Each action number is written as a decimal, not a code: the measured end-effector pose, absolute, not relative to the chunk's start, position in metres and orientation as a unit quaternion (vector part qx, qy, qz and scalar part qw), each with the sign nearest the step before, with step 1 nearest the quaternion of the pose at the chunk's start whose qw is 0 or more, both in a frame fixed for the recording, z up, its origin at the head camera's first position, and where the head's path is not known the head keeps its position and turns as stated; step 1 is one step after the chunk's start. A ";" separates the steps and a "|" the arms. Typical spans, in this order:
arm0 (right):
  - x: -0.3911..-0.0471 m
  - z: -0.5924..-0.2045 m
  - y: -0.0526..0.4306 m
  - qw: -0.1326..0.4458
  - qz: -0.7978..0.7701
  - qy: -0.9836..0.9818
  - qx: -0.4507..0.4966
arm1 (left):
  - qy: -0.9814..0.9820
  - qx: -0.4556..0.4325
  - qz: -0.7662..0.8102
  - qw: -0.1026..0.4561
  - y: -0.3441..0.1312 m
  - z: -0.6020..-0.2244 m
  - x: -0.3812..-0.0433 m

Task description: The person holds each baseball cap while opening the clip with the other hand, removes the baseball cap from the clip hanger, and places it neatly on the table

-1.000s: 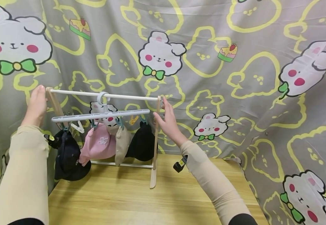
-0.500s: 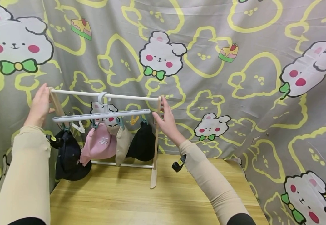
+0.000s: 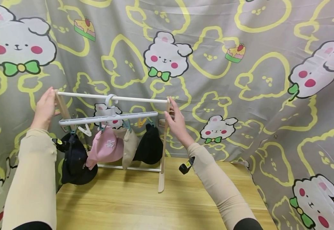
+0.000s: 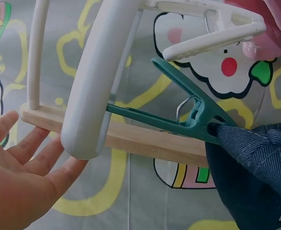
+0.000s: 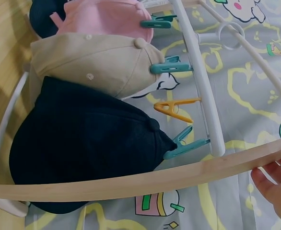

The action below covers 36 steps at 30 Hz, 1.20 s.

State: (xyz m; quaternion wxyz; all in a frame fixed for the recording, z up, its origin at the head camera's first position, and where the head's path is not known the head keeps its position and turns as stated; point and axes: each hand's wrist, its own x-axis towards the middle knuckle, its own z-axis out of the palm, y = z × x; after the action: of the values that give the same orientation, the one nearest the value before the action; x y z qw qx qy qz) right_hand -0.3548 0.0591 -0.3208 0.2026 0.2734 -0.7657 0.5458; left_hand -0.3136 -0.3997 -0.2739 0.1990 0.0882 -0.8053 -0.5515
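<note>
Left hand, lower left, lay with fingers spread at the left end of a wooden bar, where a white rod rose. Pale hanger bar, left of centre, slanted before the wooden bar, bearing a green clip that gripped a dark blue cap, lower right. White clip and pink cloth occupied the upper right, with a patterned curtain behind.

Pink cap, white-lettered; beige cap; dark caps. Hanger: pale grey. Clips: teal, orange, white. Rack: pale wood, white rods. Curtain: grey, yellow outlines, white rabbits. Table: yellowish woodgrain.
</note>
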 end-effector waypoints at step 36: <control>-0.363 -0.340 0.148 0.242 0.543 -0.777 0.208 | -0.822 0.043 -0.503 0.264 -0.325 -0.281 -0.317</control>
State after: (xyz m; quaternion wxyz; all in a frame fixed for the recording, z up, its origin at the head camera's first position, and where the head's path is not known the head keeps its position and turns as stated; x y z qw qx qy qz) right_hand -0.3627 0.1480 -0.3401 0.2415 0.2077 -0.7773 0.5425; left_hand -0.3169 -0.3249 -0.2809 0.2640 0.0434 -0.8216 -0.5034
